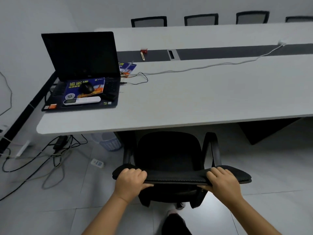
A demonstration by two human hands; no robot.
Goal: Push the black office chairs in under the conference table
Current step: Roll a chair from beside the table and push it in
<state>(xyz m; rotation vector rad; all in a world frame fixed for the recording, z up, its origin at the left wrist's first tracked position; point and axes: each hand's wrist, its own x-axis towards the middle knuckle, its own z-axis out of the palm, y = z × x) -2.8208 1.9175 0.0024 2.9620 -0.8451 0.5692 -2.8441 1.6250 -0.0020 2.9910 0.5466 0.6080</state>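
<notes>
Four chair backs (201,19) line the far side of the pale grey tabletop (203,99), laptop (81,65) at its left end. Near, left hand (130,180) and right hand (223,182) grip the black office chair (169,153) backrest's top, seat front at the tabletop edge.

The chair (169,155) stands in front of the conference table (194,99), its seat partly under the near edge. Both hands sit on top of its backrest — the left hand (130,180) at the left end, the right hand (223,182) at the right end. On the table's left part stands an open laptop (81,65), with a mouse (86,87) lying on it. Behind the table's far edge four more chairs (201,19) are in a row. Under the table, left of the chair, stands a basket (108,141) — cables (42,160) lie on the floor further left.
</notes>
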